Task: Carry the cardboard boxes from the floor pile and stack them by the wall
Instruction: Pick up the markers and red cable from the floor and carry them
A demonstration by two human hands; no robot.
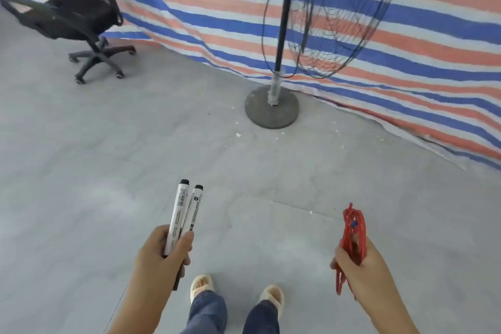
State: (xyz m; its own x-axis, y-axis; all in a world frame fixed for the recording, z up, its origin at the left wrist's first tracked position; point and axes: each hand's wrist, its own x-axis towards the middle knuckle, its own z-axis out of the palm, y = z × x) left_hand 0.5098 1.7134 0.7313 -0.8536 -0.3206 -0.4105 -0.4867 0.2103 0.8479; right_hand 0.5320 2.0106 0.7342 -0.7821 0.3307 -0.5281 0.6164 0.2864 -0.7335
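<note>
- Floor [81, 171]: matt grey tile, dusty.
- Tarp [217, 16]: woven plastic, striped.
- Markers [180, 214]: smooth white plastic.
- Cord [352, 233]: red, glossy.
- Fan guard [339, 35]: wire metal.

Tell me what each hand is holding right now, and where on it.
Left hand grips two markers by their lower ends, caps pointing up. Right hand holds a bundle of red cord around its middle.

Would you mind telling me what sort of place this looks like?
Probably a makeshift workspace or unfinished room: a striped tarp serves as the wall, with a pedestal fan and office chair on bare grey floor.
</note>
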